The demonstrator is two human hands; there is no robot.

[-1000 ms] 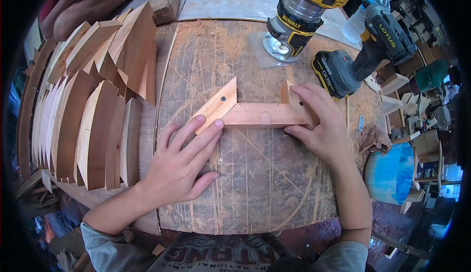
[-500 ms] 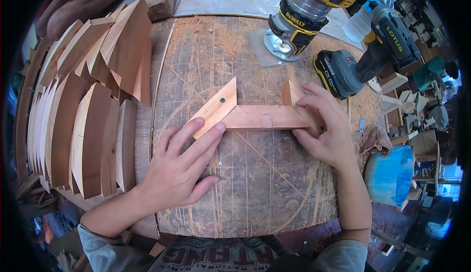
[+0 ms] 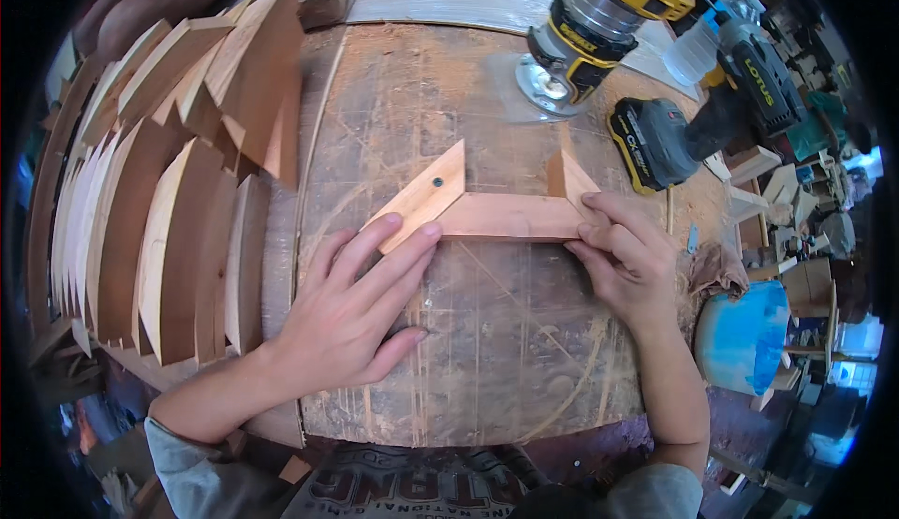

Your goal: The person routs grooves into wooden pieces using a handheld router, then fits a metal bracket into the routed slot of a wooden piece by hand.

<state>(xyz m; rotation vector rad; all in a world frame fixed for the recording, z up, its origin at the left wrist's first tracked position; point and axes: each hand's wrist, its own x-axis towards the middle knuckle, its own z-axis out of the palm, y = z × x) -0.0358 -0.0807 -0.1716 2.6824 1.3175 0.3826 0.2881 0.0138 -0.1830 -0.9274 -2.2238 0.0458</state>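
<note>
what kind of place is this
Most likely a woodworking shop: a worn, sawdust-strewn workbench, a stack of cut curved wood pieces, a trim router, and a cordless drill.

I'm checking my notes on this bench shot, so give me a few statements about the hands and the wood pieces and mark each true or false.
1. The left hand lies flat, fingertips on the angled wooden piece. True.
2. The right hand grips the cordless drill. False: it holds the right end of the horizontal wooden strip.
3. The angled piece has a dark hole. True.
4. The stack of curved wooden slats stands on the person's right. False: it is on the left.
5. The router sits beyond the strip. True.
</note>
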